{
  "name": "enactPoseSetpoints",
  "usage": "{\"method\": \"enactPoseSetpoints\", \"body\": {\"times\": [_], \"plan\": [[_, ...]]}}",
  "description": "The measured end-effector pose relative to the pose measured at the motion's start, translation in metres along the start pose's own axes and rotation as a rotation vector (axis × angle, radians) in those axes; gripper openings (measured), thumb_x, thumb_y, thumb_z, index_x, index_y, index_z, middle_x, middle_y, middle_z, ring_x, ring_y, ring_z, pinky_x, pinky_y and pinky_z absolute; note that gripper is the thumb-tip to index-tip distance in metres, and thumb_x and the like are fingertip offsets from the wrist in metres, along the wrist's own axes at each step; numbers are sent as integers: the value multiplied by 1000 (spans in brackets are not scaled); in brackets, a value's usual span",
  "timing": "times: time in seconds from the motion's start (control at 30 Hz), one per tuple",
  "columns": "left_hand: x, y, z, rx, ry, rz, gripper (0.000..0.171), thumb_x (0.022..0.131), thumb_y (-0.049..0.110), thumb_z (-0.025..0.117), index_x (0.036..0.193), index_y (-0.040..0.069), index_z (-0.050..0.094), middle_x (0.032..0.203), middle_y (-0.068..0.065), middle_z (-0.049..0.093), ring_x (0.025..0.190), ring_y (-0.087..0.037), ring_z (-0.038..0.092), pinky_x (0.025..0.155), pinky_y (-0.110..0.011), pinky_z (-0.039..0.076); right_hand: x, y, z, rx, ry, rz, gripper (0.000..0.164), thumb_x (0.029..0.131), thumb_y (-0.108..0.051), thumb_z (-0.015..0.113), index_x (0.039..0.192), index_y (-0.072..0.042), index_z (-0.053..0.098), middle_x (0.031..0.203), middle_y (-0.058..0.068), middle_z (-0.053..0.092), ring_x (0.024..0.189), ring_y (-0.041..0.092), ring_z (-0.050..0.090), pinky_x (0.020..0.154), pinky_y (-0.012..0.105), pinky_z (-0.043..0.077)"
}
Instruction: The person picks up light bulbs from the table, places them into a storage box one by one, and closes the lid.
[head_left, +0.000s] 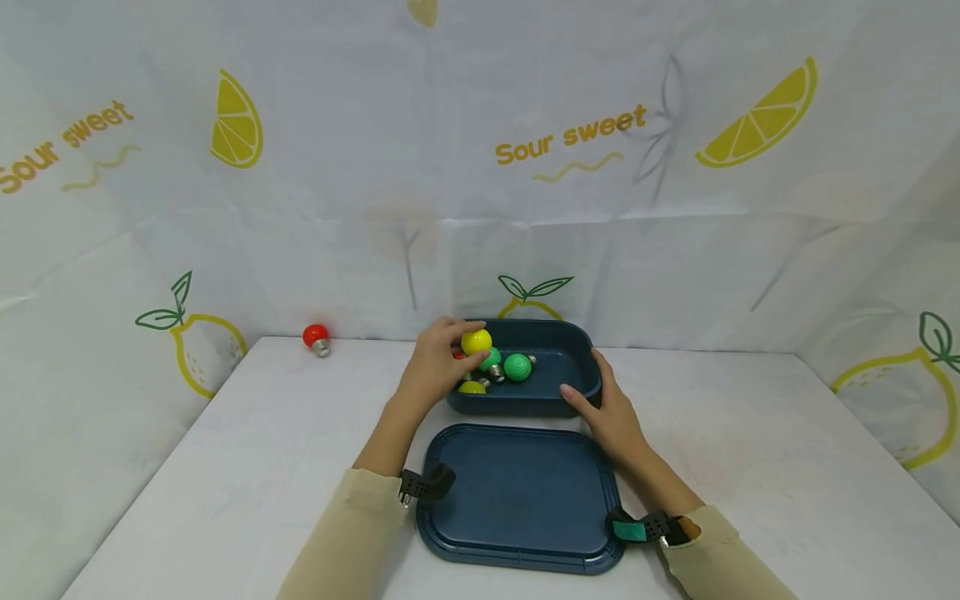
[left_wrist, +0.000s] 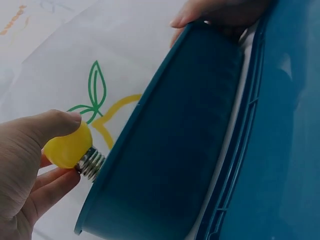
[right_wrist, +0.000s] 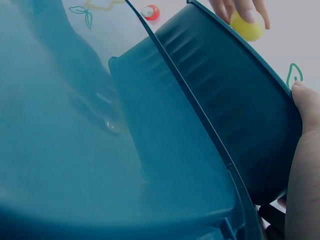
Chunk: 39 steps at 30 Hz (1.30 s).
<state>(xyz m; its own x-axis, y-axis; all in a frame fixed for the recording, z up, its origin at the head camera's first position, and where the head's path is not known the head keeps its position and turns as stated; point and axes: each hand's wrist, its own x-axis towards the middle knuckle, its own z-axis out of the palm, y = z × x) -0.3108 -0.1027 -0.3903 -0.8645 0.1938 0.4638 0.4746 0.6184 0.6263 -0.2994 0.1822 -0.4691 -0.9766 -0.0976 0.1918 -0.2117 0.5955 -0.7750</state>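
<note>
In the head view my left hand point(head_left: 435, 360) pinches a yellow light bulb point(head_left: 477, 342) over the left end of a dark blue plastic box point(head_left: 517, 406). The left wrist view shows thumb and fingers around the yellow globe, its metal screw base pointing at the box rim. My right hand point(head_left: 617, 421) grips the box's right front corner, thumb over the rim and fingers along the outer side. Inside the box lie a green bulb point(head_left: 517, 367), another green bulb point(head_left: 492, 359), a yellow bulb point(head_left: 472, 387) and a partly hidden red one point(head_left: 458, 356).
A matching dark blue lid point(head_left: 521, 500) lies flat on the white table point(head_left: 720, 450) in front of the box, under my wrists. Far off at the table's back left lies a red bulb point(head_left: 316, 337). A lemon-printed white sheet point(head_left: 337, 242) hangs behind.
</note>
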Motion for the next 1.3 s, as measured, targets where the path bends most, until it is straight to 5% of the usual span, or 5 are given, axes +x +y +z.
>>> {"method": "enactPoseSetpoints", "body": {"times": [0.57, 1.3], "plan": [[-2, -4, 11, 185, -91, -46, 42, 92, 27, 76, 129, 10, 69, 128, -9, 69, 102, -23, 66, 89, -37, 58, 0, 1, 1, -4, 0, 7, 88, 99, -54, 55, 164, -24, 5, 168, 20, 22, 152, 44, 28, 120, 66, 27], [-5, -7, 25, 176, -71, -134, 39, 90, 23, 78, 126, 10, 71, 126, -13, 68, 110, -29, 66, 94, -43, 57, 0, -2, 0, 3, -1, -1, 88, 99, -52, 56, 164, -23, 5, 168, 20, 21, 152, 45, 28, 119, 66, 27]]}}
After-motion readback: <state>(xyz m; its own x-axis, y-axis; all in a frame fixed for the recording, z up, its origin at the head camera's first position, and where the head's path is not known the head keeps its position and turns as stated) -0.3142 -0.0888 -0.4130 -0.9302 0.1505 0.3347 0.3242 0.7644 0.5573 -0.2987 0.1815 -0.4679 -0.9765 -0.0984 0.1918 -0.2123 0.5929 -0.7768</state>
